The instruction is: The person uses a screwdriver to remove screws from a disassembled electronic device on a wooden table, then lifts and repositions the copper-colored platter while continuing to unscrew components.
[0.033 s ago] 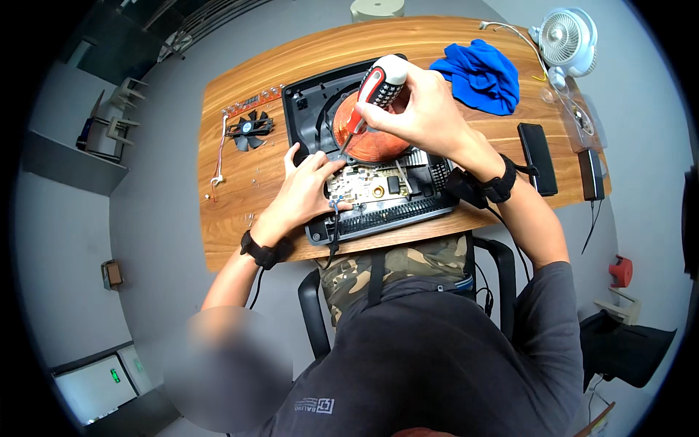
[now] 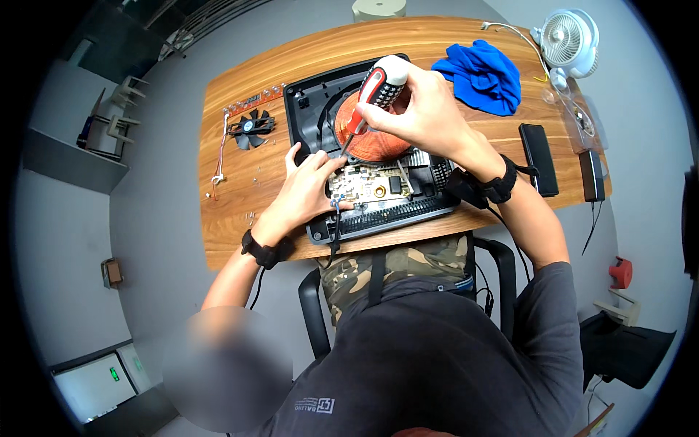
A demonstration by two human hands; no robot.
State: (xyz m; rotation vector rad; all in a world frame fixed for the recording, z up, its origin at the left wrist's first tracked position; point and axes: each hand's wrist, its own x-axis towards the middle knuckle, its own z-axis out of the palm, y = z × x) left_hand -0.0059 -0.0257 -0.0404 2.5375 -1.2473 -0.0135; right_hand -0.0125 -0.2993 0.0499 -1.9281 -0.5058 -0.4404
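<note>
My right hand (image 2: 422,116) is wrapped round a screwdriver (image 2: 378,84) with a red, white and black handle, angled down to the board edge below an orange copper coil (image 2: 386,142). Beside its tip, my left hand (image 2: 309,186) has its fingers spread on the circuit board (image 2: 364,182) and the housing, a fingertip close to the metal shaft. The board and coil sit inside an open black plastic appliance housing (image 2: 306,116); my right hand hides part of the coil.
On the wooden table (image 2: 240,189) are a small black fan (image 2: 251,131), a strip board with wires (image 2: 251,102), loose screws, a blue cloth (image 2: 480,80), a black phone-like slab (image 2: 537,159), a black adapter (image 2: 592,175) and a white fan (image 2: 564,40). A chair (image 2: 313,313) is beneath me.
</note>
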